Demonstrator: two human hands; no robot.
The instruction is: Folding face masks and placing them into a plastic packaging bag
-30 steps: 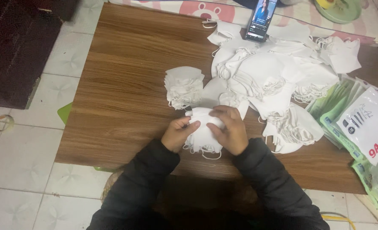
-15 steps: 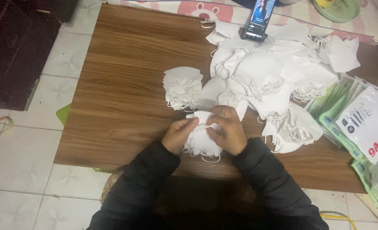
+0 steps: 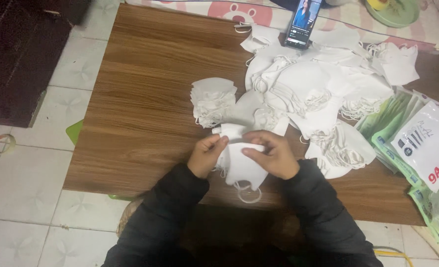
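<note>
While pinching mask [image 3: 241,165]: both hands' fingers [image 3: 219,143].

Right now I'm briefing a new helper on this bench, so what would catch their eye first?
Both hands, left and right, pinch a white mask at the near edge of the wooden table. Behind them a loose heap of masks spreads over the table's right half, with a neat stack to its left. A lit phone stands at the far edge.

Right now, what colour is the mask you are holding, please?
White, plain; the mask shows best in the head view.
</note>
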